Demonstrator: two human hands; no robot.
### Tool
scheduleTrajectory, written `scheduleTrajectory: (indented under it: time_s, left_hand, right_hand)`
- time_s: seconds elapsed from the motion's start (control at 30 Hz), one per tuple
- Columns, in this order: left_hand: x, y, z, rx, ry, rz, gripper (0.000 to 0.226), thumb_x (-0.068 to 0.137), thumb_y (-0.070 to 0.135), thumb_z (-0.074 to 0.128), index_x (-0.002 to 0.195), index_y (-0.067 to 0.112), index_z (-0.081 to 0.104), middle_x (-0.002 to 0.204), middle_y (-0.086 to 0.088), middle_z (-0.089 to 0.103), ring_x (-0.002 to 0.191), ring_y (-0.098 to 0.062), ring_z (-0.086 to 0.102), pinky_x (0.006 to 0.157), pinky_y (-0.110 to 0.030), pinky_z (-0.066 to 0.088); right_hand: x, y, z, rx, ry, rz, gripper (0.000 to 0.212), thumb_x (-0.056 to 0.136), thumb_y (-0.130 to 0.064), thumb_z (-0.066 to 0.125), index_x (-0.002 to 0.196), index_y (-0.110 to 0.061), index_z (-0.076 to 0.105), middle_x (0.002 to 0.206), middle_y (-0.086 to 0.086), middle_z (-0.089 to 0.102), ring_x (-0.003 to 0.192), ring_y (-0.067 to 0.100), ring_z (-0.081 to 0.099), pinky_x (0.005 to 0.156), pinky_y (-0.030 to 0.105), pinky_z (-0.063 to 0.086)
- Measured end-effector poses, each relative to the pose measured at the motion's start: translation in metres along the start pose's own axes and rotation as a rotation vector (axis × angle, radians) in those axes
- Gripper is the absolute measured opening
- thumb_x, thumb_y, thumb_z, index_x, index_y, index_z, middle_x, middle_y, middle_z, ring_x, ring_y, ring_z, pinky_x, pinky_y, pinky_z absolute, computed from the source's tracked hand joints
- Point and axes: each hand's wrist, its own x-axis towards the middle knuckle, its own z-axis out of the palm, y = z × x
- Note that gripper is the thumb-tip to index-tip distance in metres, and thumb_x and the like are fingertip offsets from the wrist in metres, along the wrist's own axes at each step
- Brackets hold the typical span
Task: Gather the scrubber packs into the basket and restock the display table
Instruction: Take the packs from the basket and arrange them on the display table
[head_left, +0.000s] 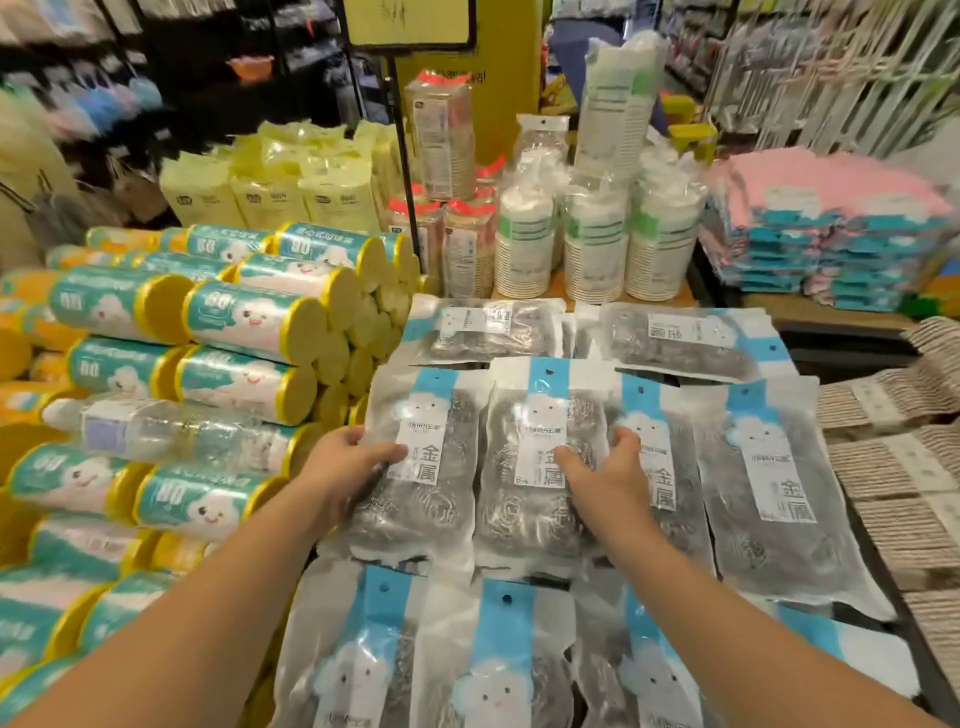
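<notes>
Both grips are on: the left hand (348, 462) clasps the left edge of the left scrubber pack (423, 499), thumb lying across its front by the white label, and the right hand (610, 470) grasps the right edge of the middle scrubber pack (530, 499), thumb on the front, fingers curled over into the seam with its neighbour (660, 499). These two sit in the middle row on the table (922, 670), and it's tight in there: packs overlap edge over edge, a front row (493, 665) tucked under their lower ends, a back row (483, 327) lying crosswise just beyond their tops. Off the left edge, stacked teal-and-yellow rolls (244, 322) crowd right up against the left pack, almost touching the left knuckles. To the right, past one more pack (774, 483), a dark gap runs along the table edge before the brown ribbed bundles (893, 467). Paper cup stacks (524, 244) stand behind.
</notes>
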Motion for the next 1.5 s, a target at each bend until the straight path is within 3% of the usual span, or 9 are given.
scheduleTrajectory:
  time_s: [0.13, 0.27, 0.43, 0.67, 0.83, 1.0, 1.2, 1.3, 1.5]
  left_hand:
    - [0.003, 0.004, 0.005, 0.119, 0.102, 0.077, 0.091, 0.067, 0.021, 0.091, 0.144, 0.014, 0.042, 0.125, -0.009, 0.065, 0.106, -0.030, 0.067, 0.095, -0.052, 0.054]
    - [0.005, 0.004, 0.007, 0.161, 0.127, 0.130, 0.087, 0.073, 0.025, 0.088, 0.145, 0.017, 0.041, 0.132, -0.009, 0.061, 0.113, -0.029, 0.063, 0.099, -0.052, 0.052]
    - [0.007, 0.004, 0.017, 0.268, 0.138, 0.197, 0.074, 0.086, 0.030, 0.076, 0.148, 0.014, 0.040, 0.147, -0.011, 0.049, 0.130, -0.028, 0.051, 0.107, -0.043, 0.045]
    - [-0.016, 0.000, 0.008, 0.322, 0.200, 0.259, 0.067, 0.089, 0.045, 0.069, 0.145, 0.016, 0.045, 0.144, -0.010, 0.053, 0.126, -0.027, 0.054, 0.103, -0.040, 0.047]
    - [-0.071, -0.012, -0.042, 0.302, 0.165, 0.325, 0.062, 0.088, 0.047, 0.070, 0.140, 0.020, 0.049, 0.133, -0.006, 0.057, 0.111, -0.020, 0.058, 0.080, -0.023, 0.049]
    - [-0.156, -0.048, -0.135, 0.203, 0.199, 0.382, 0.065, 0.063, 0.061, 0.071, 0.118, 0.028, 0.060, 0.106, 0.002, 0.064, 0.099, -0.021, 0.064, 0.087, -0.038, 0.054]
    - [-0.258, -0.156, -0.296, 0.137, 0.367, 0.367, 0.042, 0.075, 0.045, 0.078, 0.109, 0.024, 0.064, 0.092, -0.001, 0.067, 0.087, -0.009, 0.062, 0.075, -0.013, 0.047]
    - [-0.295, -0.232, -0.377, 0.146, 0.461, 0.304, 0.036, 0.075, 0.041, 0.079, 0.106, 0.027, 0.065, 0.083, 0.004, 0.067, 0.073, 0.002, 0.059, 0.071, -0.013, 0.045]
    - [-0.331, -0.399, -0.461, 0.117, 0.563, 0.036, 0.027, 0.083, 0.019, 0.078, 0.100, 0.028, 0.059, 0.082, 0.003, 0.061, 0.072, -0.008, 0.058, 0.068, -0.016, 0.045]
  right_hand:
    - [-0.002, 0.001, 0.008, -0.157, 0.013, -0.144, 0.085, 0.088, -0.031, 0.071, 0.155, -0.015, 0.020, 0.159, 0.005, 0.024, 0.146, 0.023, 0.026, 0.115, 0.040, 0.029]
    - [-0.005, 0.002, 0.021, -0.311, 0.045, -0.228, 0.069, 0.091, -0.027, 0.067, 0.148, -0.008, 0.033, 0.152, 0.012, 0.030, 0.142, 0.026, 0.032, 0.113, 0.035, 0.032]
    - [0.000, 0.003, 0.028, -0.340, 0.085, -0.277, 0.068, 0.095, -0.023, 0.062, 0.153, -0.012, 0.028, 0.158, 0.014, 0.021, 0.149, 0.029, 0.017, 0.121, 0.045, 0.024]
    - [-0.006, -0.004, 0.024, -0.406, 0.133, -0.259, 0.061, 0.094, -0.029, 0.061, 0.147, -0.009, 0.038, 0.152, 0.014, 0.032, 0.144, 0.030, 0.024, 0.119, 0.044, 0.024]
    - [-0.053, -0.037, 0.036, -0.350, 0.132, -0.388, 0.052, 0.094, -0.028, 0.061, 0.142, -0.013, 0.045, 0.144, 0.007, 0.041, 0.135, 0.024, 0.038, 0.115, 0.040, 0.033]
    - [-0.149, -0.069, 0.093, -0.218, -0.030, -0.558, 0.043, 0.093, -0.023, 0.064, 0.133, -0.014, 0.052, 0.132, 0.004, 0.047, 0.120, 0.019, 0.047, 0.097, 0.029, 0.039]
    - [-0.321, -0.062, 0.217, -0.122, -0.300, -0.716, 0.037, 0.085, -0.017, 0.074, 0.117, -0.018, 0.056, 0.109, 0.000, 0.055, 0.101, 0.014, 0.054, 0.090, 0.029, 0.044]
    - [-0.408, -0.036, 0.281, -0.143, -0.503, -0.694, 0.040, 0.087, -0.018, 0.072, 0.124, -0.016, 0.055, 0.111, 0.000, 0.056, 0.097, 0.008, 0.053, 0.087, 0.014, 0.039]
    - [-0.519, 0.072, 0.389, -0.336, -0.834, -0.489, 0.042, 0.091, -0.024, 0.069, 0.127, -0.026, 0.048, 0.116, -0.012, 0.051, 0.101, -0.003, 0.051, 0.078, -0.003, 0.034]
